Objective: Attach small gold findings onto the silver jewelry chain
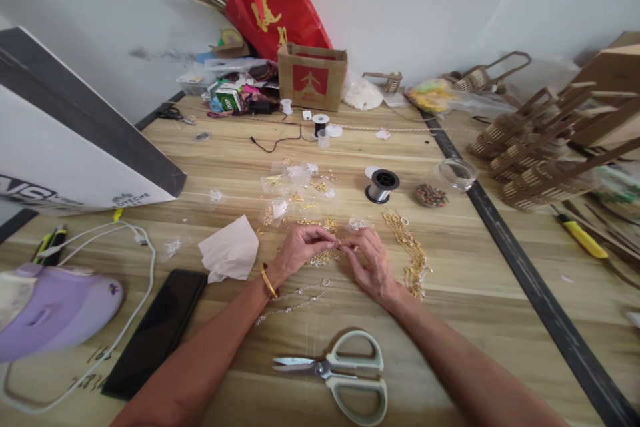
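My left hand (306, 248) and my right hand (369, 259) meet over the middle of the wooden table, fingertips pinched close together. Between them is something tiny that I cannot make out. Just behind and under the fingers lies a pile of gold-coloured jewellery findings (323, 257). To the right of my right hand is a bundle of gold chains (414, 255). A silver-coloured chain (295, 307) stretches beside my left wrist. Scissors (345, 368) with pale handles lie in front of me, blades pointing left.
Small bags of findings (296, 192), a wire spool (382, 187) and a dish of beads (432, 195) stand beyond my hands. A tissue (230, 249), a black phone (157, 330) and a purple device (60, 310) with a white cable are on the left. Woven baskets (530, 173) line the right.
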Action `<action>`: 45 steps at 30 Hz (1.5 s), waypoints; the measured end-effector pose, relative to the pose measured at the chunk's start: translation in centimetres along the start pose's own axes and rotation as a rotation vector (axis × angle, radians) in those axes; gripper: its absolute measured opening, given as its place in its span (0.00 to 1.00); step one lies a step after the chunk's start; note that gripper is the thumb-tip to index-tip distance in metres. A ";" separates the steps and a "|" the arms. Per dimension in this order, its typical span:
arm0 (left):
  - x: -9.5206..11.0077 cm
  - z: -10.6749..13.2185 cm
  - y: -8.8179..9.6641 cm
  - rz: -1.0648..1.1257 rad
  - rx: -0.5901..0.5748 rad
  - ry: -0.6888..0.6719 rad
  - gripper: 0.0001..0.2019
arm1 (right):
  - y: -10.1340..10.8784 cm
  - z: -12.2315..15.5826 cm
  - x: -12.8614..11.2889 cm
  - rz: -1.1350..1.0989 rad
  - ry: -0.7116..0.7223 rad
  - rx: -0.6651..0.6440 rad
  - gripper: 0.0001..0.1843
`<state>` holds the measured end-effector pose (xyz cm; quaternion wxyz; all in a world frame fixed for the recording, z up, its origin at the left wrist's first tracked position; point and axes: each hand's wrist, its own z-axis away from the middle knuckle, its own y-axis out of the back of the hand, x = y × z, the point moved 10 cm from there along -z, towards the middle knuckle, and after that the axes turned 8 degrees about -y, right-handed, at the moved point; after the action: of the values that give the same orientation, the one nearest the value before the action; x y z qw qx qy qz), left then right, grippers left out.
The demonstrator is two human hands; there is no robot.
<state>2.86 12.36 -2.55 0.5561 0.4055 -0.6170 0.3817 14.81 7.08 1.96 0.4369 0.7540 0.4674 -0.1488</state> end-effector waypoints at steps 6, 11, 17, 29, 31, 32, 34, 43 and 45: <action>-0.1 0.1 0.0 -0.009 -0.003 0.004 0.06 | -0.1 0.0 0.1 0.002 -0.002 -0.001 0.06; -0.2 0.0 0.0 0.004 -0.001 -0.010 0.05 | -0.1 -0.1 -0.1 0.012 -0.006 -0.011 0.06; -0.3 0.0 -0.1 0.007 -0.009 -0.018 0.06 | -0.2 0.0 -0.1 0.020 0.001 -0.015 0.06; -0.2 0.1 0.0 -0.018 -0.007 -0.011 0.05 | -0.1 0.1 0.1 0.006 0.005 -0.004 0.06; -0.2 0.1 0.0 -0.018 -0.008 -0.007 0.05 | -0.2 0.1 0.1 0.003 -0.003 -0.008 0.06; -0.2 0.1 0.0 -0.015 -0.010 -0.005 0.05 | -0.2 0.1 0.2 0.004 -0.005 -0.008 0.06; -0.1 0.1 -0.1 -0.007 -0.011 -0.003 0.05 | -0.2 0.0 0.1 0.004 -0.001 -0.010 0.06; 0.0 0.2 0.1 -0.012 -0.001 -0.011 0.07 | 0.0 0.0 -0.1 0.013 0.016 0.007 0.06; 0.0 0.1 0.0 -0.015 0.001 -0.011 0.07 | 0.0 0.0 -0.1 0.014 0.019 0.006 0.06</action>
<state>2.76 12.25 -2.59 0.5552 0.4124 -0.6170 0.3755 14.76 7.02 1.98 0.4312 0.7598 0.4660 -0.1399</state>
